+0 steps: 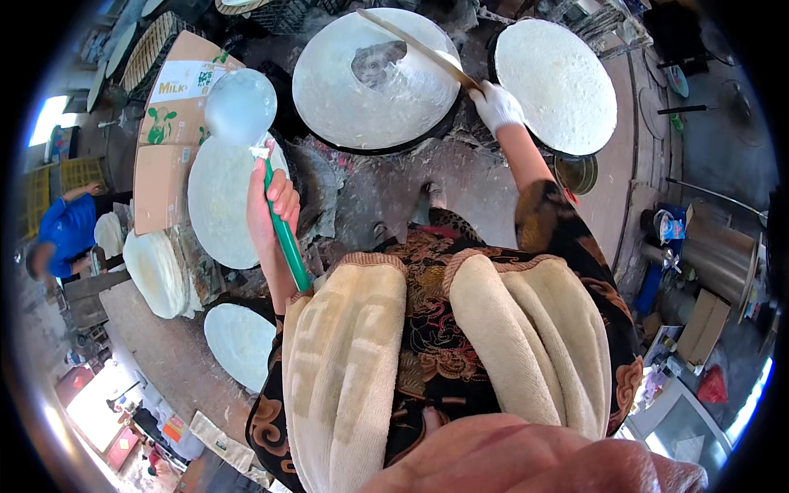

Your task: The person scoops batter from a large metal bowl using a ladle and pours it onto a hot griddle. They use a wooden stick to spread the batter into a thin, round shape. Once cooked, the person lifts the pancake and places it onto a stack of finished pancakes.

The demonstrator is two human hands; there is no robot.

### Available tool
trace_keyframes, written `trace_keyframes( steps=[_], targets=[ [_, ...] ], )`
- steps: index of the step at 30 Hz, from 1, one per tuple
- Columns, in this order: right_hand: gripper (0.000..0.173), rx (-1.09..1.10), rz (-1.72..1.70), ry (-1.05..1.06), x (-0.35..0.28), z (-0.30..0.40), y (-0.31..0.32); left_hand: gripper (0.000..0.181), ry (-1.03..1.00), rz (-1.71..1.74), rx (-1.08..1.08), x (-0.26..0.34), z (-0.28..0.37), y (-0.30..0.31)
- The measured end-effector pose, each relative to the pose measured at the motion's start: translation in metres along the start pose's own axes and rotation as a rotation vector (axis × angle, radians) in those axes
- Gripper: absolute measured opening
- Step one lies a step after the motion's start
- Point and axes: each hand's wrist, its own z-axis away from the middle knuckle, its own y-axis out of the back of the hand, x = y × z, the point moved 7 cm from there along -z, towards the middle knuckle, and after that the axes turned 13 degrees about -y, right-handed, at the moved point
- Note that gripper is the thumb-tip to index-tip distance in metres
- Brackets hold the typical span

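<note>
My bare left hand grips the green handle of a round ladle-like tool. Its pale, shiny head is raised in front of a cardboard box. A white knit glove covers my right hand, which is closed around the end of a long, flat wooden stick. That stick lies across a large round griddle coated with a thin white batter sheet. Near the sheet's middle, a dark patch shows through. Just right of the gloved hand is another round griddle covered by a white sheet.
A printed cardboard box stands at left beside a round white sheet. Stacked flatbread sheets lie on a table. At far left is a person in blue. A metal can sits below the right griddle.
</note>
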Motion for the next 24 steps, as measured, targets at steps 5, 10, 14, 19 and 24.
trace_keyframes(
  steps=[5,10,14,19,24],
  targets=[
    [0.036,-0.080,-0.080,0.083,-0.004,0.050,0.004,0.037,-0.027,0.034,-0.024,0.000,-0.001,0.005],
    [0.037,-0.039,0.014,-0.211,0.030,0.028,-0.001,0.037,0.047,-0.050,-0.030,0.001,0.010,0.011],
    [0.045,-0.018,-0.121,-0.143,-0.042,-0.018,-0.008,0.027,0.064,-0.113,0.036,-0.005,0.002,-0.006],
    [0.051,0.149,-0.814,-0.110,-0.001,0.030,-0.065,0.031,0.095,-0.039,-0.087,-0.012,-0.004,0.009],
    [0.042,-0.437,-1.174,-0.478,-0.078,0.032,-0.069,0.025,0.308,0.054,0.022,-0.056,-0.004,0.039]
  ],
)
